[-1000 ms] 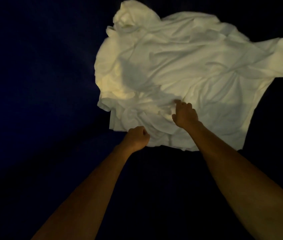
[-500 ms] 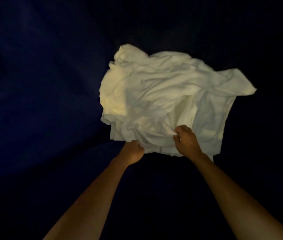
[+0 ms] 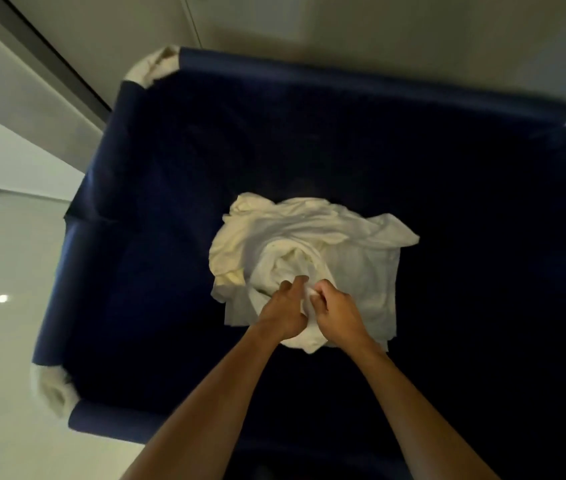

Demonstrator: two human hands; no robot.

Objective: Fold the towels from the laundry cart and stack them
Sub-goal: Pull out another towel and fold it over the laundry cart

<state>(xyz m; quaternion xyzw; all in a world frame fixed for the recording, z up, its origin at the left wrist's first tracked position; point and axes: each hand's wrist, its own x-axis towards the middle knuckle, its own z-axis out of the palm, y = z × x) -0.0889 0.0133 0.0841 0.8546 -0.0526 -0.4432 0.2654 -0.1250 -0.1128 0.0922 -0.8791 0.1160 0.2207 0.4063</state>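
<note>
Gripping the towel's [image 3: 309, 244] near edge at frame centre, left hand [image 3: 283, 311] and right hand [image 3: 338, 315] touch; bulk lies beyond the fingers.

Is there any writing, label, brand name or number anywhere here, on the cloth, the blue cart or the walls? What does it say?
No text can be read anywhere in this view.
The white towels show no tag or print.
The blue cart has no label on its rim or lining.
The wall behind is plain.
The left hand and right hand grip the cloth and could be hiding a tag.
</note>
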